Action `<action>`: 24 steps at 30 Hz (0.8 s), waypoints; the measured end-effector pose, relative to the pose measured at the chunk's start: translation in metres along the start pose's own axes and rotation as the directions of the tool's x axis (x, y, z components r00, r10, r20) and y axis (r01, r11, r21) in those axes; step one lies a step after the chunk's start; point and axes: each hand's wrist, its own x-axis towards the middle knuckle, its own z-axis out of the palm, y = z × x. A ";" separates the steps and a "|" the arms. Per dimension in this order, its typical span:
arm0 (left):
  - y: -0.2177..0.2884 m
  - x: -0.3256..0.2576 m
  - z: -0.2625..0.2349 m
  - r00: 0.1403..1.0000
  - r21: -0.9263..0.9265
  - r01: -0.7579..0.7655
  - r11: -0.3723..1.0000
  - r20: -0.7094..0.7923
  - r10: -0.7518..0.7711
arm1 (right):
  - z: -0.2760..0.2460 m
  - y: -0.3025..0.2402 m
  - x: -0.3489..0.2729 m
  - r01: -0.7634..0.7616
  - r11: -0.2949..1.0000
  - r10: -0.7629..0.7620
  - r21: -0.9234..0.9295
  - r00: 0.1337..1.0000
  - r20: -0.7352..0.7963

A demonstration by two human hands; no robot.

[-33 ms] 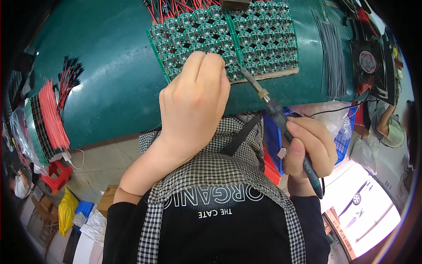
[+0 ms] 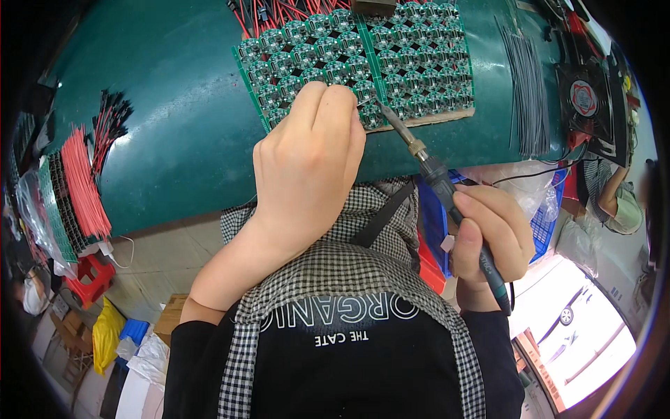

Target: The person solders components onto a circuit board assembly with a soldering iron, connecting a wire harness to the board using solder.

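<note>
My right hand (image 2: 494, 234) is wrapped round the handle of a soldering iron (image 2: 436, 174), which slants up and left. The iron's tip is at the lower edge of a green circuit board panel (image 2: 422, 66), near the seam between its two halves. My left hand (image 2: 307, 153) lies over the panel's lower left part with its fingers closed. A thin bit of something shows beside its fingertips, close to the iron's tip, but what the fingers pinch is mostly hidden. Several small round boards with metal parts fill the panel in rows.
Red and black wires (image 2: 283, 12) lie behind the panel under a dark block (image 2: 375, 7). Grey wires (image 2: 528, 94) and a black fan (image 2: 585, 99) are on the right. Red wires (image 2: 85, 185) and stacked boards (image 2: 59, 202) sit at the table's left. A blue crate (image 2: 434, 216) stands below the edge.
</note>
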 end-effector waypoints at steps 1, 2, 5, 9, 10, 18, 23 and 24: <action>0.000 0.000 0.000 1.000 0.007 0.004 1.000 0.006 -0.004 | 0.001 -0.001 0.001 -0.002 1.000 0.002 -0.005 1.000 0.005; 0.000 0.000 0.001 1.000 0.008 0.003 1.000 0.006 -0.003 | 0.001 -0.001 0.001 -0.004 1.000 0.004 -0.011 1.000 0.010; -0.001 -0.001 0.001 1.000 0.017 -0.009 1.000 0.003 0.009 | 0.001 -0.003 0.002 -0.010 1.000 0.011 -0.028 0.999 0.040; 0.002 0.001 0.001 1.000 0.031 -0.016 0.999 0.016 0.015 | 0.002 -0.009 0.005 0.023 0.996 -0.016 -0.090 0.997 0.079; 0.003 0.001 0.001 0.999 0.040 -0.013 0.999 0.034 0.012 | 0.002 -0.011 0.005 0.050 0.990 -0.035 -0.132 0.993 0.109; 0.006 0.003 0.005 0.998 0.079 -0.032 0.996 0.051 0.028 | 0.004 -0.021 -0.004 0.063 0.967 -0.016 -0.247 0.981 0.191; 0.007 0.003 0.004 0.996 0.043 0.027 0.999 0.079 -0.030 | 0.007 -0.024 -0.009 0.038 0.974 0.011 -0.222 0.977 0.213; 0.008 0.003 0.003 0.997 0.003 0.037 0.999 0.075 -0.037 | 0.006 -0.025 -0.008 0.035 0.973 0.015 -0.229 0.977 0.213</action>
